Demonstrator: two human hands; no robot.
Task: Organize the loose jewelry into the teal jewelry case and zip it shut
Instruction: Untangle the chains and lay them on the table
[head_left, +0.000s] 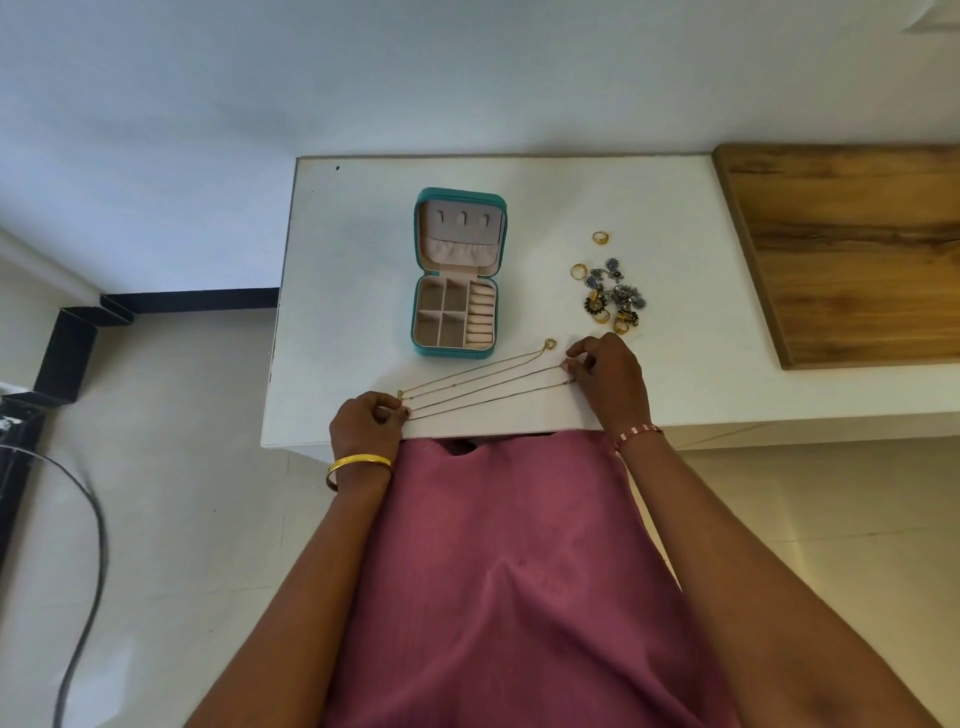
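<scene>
The teal jewelry case (418, 317) lies open on the white table (353, 249), its lid upright and its pink compartments holding nothing I can see. Thin gold chains (483, 382) stretch across the table's near edge, just in front of the case. My left hand (366, 423) pinches their left ends; my right hand (605, 379) pinches their right ends. One chain ends in a small round pendant (549, 343). A pile of earrings and gold rings (610, 299) lies right of the case, with one ring (601, 237) apart behind it.
A wooden board (852, 249) covers the table's right side. The wall stands right behind the table. A dark cable (88, 571) and black frame lie on the floor at left. My pink garment fills the foreground.
</scene>
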